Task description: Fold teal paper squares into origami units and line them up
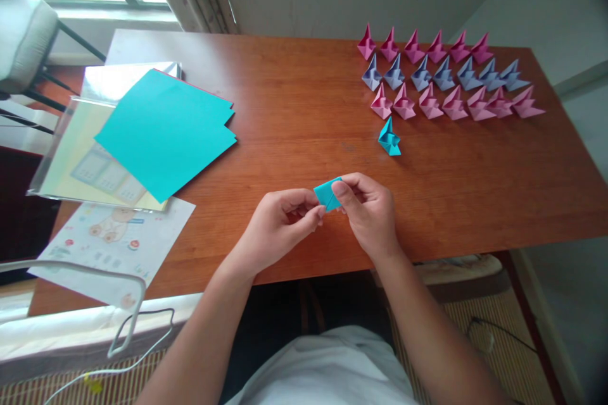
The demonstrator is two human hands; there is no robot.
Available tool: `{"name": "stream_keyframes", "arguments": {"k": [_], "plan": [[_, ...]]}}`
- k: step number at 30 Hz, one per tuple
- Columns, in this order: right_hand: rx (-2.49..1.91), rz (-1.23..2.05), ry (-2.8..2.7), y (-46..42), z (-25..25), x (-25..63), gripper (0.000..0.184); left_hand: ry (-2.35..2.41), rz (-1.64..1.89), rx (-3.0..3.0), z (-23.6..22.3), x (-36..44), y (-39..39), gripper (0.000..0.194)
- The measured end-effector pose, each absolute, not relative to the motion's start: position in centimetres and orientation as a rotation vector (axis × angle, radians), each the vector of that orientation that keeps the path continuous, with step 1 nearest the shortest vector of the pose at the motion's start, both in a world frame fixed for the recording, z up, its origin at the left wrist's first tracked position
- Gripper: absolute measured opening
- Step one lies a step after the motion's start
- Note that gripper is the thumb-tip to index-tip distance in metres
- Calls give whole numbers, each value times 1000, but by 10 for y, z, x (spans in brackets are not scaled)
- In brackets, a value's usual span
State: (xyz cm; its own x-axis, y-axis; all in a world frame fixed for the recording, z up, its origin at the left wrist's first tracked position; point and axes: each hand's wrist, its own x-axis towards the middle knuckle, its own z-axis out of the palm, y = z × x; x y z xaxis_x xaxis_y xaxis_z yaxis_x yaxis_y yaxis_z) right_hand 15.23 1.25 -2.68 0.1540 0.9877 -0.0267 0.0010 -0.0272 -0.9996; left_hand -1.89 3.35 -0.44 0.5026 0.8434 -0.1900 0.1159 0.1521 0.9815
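Observation:
A small folded piece of turquoise paper (pixel 327 195) is held between my two hands, just above the near part of the wooden table. My left hand (pixel 280 220) pinches its lower left corner between thumb and fingertips. On the other side, my right hand (pixel 368 210) grips the right end, thumb on top and fingers underneath. A crease line runs across the paper's face. Beyond my right hand stands a finished-looking turquoise origami figure (pixel 390 139) with a pointed tip.
Behind it are rows of pink (pixel 429 103), lavender (pixel 420 76) and magenta origami figures (pixel 413 49). At left, turquoise paper sheets (pixel 166 133) lie over a clear plastic packet (pixel 61 171). A printed sheet (pixel 161 234) overlaps the table's (pixel 285 107) left front edge, near a white bent tube (pixel 95 267).

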Motion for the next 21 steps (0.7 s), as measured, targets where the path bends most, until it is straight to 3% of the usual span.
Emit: {"name": "stream_keyframes", "arguments": {"k": [21], "plan": [[-1290, 1052, -1175, 11, -26, 152, 20, 937, 730, 1259, -5, -20, 33, 28]]}}
